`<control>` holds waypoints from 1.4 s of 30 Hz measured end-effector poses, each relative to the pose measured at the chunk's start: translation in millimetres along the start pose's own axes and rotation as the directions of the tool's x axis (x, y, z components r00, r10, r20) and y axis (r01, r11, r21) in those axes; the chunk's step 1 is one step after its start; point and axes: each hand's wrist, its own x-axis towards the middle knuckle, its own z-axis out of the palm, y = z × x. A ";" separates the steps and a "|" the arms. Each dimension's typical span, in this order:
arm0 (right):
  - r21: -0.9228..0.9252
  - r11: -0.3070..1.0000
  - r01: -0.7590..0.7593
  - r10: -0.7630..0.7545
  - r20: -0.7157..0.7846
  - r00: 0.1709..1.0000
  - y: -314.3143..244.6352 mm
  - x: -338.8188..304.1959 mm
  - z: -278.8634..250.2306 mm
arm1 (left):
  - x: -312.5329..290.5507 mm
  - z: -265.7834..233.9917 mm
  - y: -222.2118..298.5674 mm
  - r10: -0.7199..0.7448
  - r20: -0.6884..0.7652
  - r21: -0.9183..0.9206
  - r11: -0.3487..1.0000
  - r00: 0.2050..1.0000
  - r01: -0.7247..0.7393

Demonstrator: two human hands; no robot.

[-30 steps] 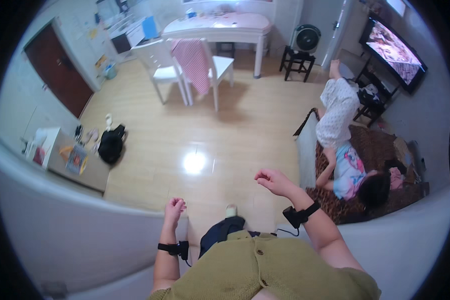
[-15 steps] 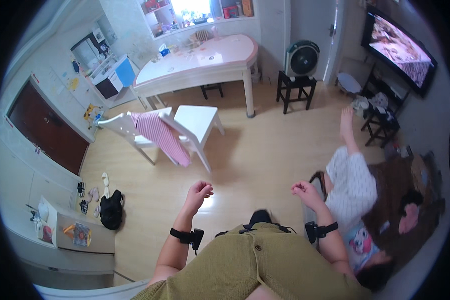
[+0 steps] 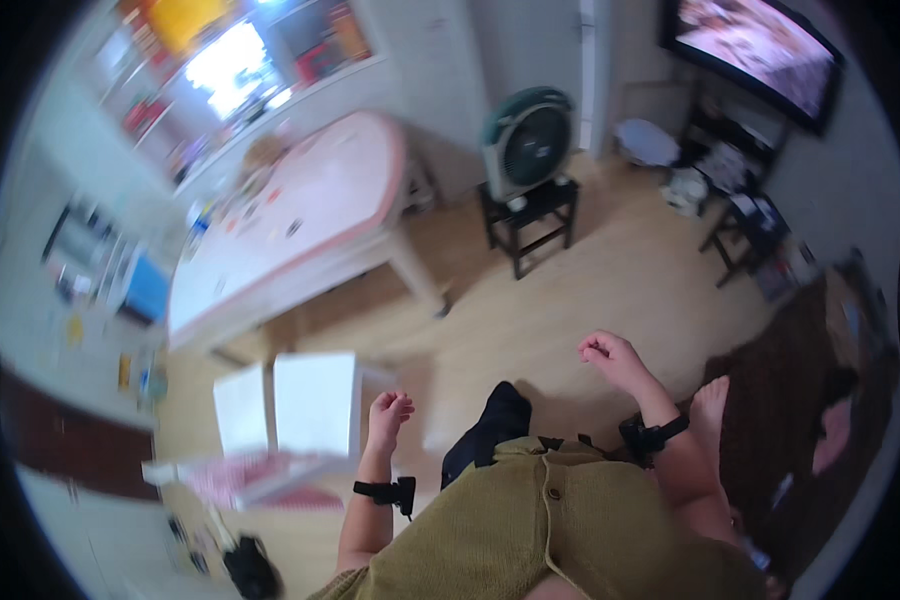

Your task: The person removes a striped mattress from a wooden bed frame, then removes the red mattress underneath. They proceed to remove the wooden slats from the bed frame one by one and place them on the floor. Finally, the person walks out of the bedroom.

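Observation:
My left hand (image 3: 389, 415) hangs in front of me with its fingers curled in, and nothing shows in it. Just left of it are two white chairs (image 3: 317, 405), with a pink striped cloth (image 3: 235, 482) draped over a backrest. My right hand (image 3: 610, 358) is raised over the wooden floor (image 3: 500, 330), its fingers also bent inward and no object visible in them. Each forearm wears a black strap with a small device. Neither hand touches anything. One of my legs (image 3: 490, 425), in dark cloth, is stepping forward between the hands.
Ahead, a green fan (image 3: 535, 145) stands on a black stool (image 3: 533, 215). A pink-edged white table (image 3: 320, 190) fills the far left. At right are a television (image 3: 755, 50), another dark stool (image 3: 750, 235) and a brown mat (image 3: 770, 390) with another person's bare foot (image 3: 710, 402) beside it.
The view has turned right and moved forward. The table, fan and chairs are nearer and further left. The person at right is mostly hidden behind my right arm. Both hands stay curled.

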 end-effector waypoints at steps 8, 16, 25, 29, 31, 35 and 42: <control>0.207 0.971 -0.118 0.194 -0.399 0.896 67.6 91.4 -172.6 | 240.4 272.0 174.5 0.010 0.569 0.156 0.980 0.822 -0.120; 0.174 0.956 -0.236 0.293 -0.496 0.818 149.5 185.4 -395.3 | 366.2 539.8 247.4 -0.042 0.733 0.022 0.999 0.678 0.038; -0.244 0.966 -0.084 -0.013 -0.372 0.928 121.0 459.8 -642.2 | 502.3 769.9 325.7 0.047 0.669 -0.262 0.949 0.742 0.177; -0.199 0.980 0.014 -0.049 -0.169 0.984 118.9 599.8 -682.0 | 598.6 840.6 345.8 -0.004 0.601 -0.306 0.922 0.799 0.236; -0.289 0.957 0.007 -0.051 -0.146 0.988 122.2 658.3 -699.9 | 646.6 871.0 355.1 -0.030 0.560 -0.314 0.917 0.828 0.246; -0.244 0.969 0.034 -0.045 -0.042 0.998 109.6 794.2 -755.2 | 747.4 926.8 420.6 0.040 0.495 -0.357 0.920 0.868 0.161; 0.308 0.951 -0.026 0.011 0.051 0.999 103.8 1039.3 -792.1 | 859.3 931.6 511.6 0.120 0.384 -0.384 0.922 0.916 0.040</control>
